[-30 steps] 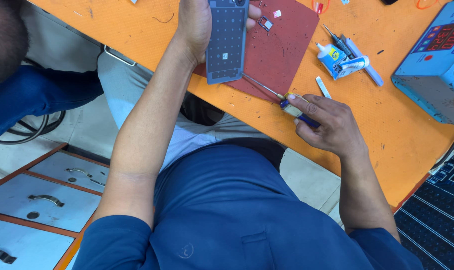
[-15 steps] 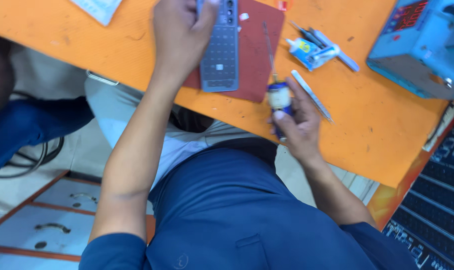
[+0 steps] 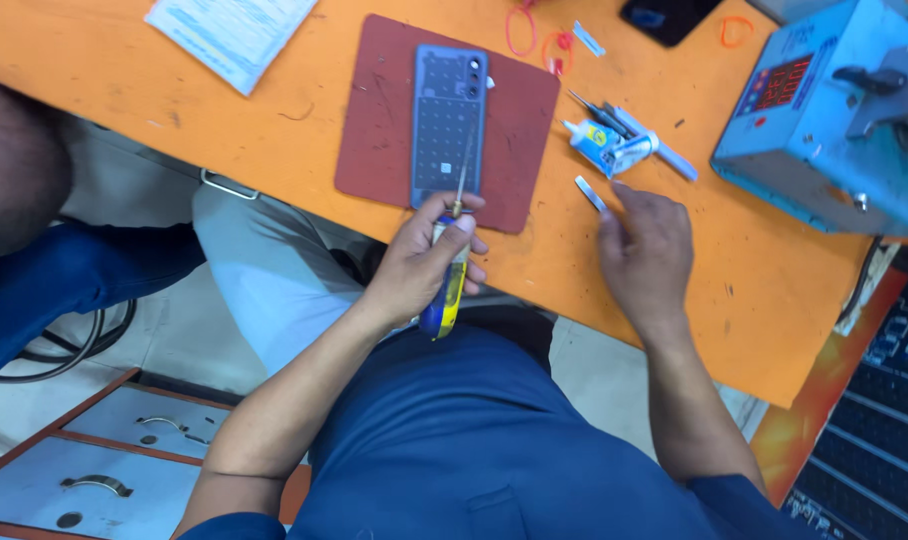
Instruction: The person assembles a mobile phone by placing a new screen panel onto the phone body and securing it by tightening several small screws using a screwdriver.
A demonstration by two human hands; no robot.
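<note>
A grey-blue phone (image 3: pixel 448 122) lies back up on a dark red mat (image 3: pixel 379 130) on the orange table (image 3: pixel 274 150). My left hand (image 3: pixel 421 262) is wrapped around a screwdriver (image 3: pixel 447 280) with a yellow and blue handle. Its thin shaft points up onto the lower part of the phone. My right hand (image 3: pixel 646 252) rests flat on the table to the right of the mat. Its fingertips sit beside a small flat metal strip (image 3: pixel 589 192), and nothing is in it.
A glue tube with tweezers and pens (image 3: pixel 619 140) lies right of the mat. A blue box-shaped machine with a red display (image 3: pixel 824 110) stands at the far right. Paper (image 3: pixel 229 30) lies top left, rubber bands (image 3: pixel 534 35) and a dark phone (image 3: pixel 664 15) at the top. Another person's blue sleeve (image 3: pixel 64 280) is at left.
The screwdriver went from my right hand to my left. My left hand let go of the phone, which now lies flat on the mat. My right hand moved to the metal strip.
</note>
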